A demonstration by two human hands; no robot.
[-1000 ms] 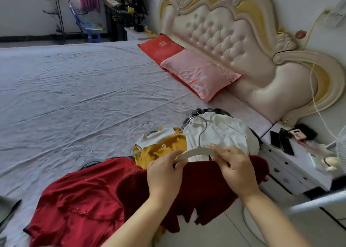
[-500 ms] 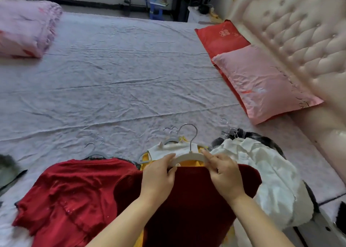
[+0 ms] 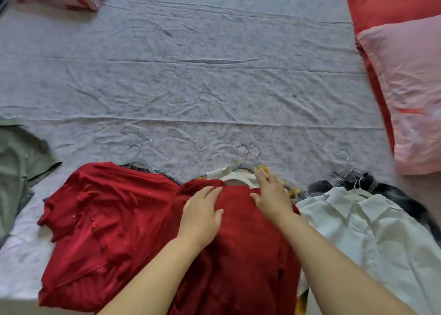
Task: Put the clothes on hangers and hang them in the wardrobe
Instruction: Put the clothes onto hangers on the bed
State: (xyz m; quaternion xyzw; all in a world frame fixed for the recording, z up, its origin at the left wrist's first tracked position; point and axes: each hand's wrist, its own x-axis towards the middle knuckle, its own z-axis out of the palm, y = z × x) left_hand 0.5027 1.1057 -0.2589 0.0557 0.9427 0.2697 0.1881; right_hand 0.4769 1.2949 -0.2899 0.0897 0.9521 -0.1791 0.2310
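The dark red top (image 3: 238,243) lies flat at the near edge of the bed (image 3: 214,87), its length running away from me to the neckline, where the pale hanger (image 3: 238,179) shows. My left hand (image 3: 202,212) presses it with a flat palm; my right hand (image 3: 270,195), also uncurled, rests nearer the hanger, gripping nothing

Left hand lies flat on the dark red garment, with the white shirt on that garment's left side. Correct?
No. The head view shows the white shirt to the right of the dark red garment; the left hand does lie flat on it.
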